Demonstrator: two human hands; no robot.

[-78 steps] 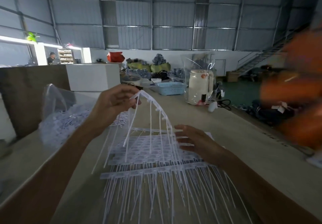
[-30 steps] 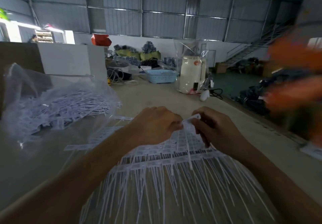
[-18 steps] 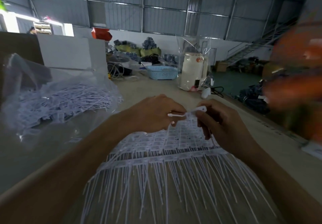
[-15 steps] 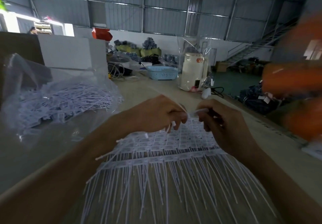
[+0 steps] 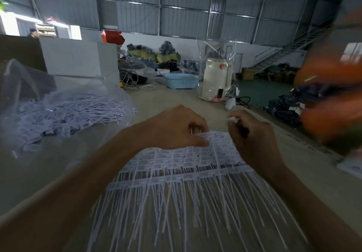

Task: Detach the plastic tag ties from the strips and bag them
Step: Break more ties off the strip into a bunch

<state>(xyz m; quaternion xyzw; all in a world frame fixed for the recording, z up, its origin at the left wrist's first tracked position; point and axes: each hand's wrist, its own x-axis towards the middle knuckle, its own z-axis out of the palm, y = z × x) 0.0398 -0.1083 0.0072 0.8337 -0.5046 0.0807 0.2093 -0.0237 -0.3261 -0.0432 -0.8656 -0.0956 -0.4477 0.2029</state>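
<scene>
A stack of white tag-tie strips (image 5: pixel 184 165) lies on the table in front of me, with the thin tails fanned toward me. My left hand (image 5: pixel 176 128) sits at the stack's far edge, fingers curled, pinching several ties, its thumb lying on the top strip. My right hand (image 5: pixel 252 136) is just to the right, fingers curled, pinching a small white strip end (image 5: pixel 231 118) above the stack. A clear plastic bag (image 5: pixel 64 110) with many loose white ties lies open at the left.
A white kettle in a plastic wrap (image 5: pixel 215 81) and a blue basket (image 5: pixel 181 80) stand farther back on the table. A white box (image 5: pixel 76 57) is behind the bag. A blurred orange shape (image 5: pixel 333 99) fills the right side beyond the table edge.
My hands have drawn slightly apart. The left hand has dropped onto the stack's far edge, and the loose tails that hung from it are no longer visible.
</scene>
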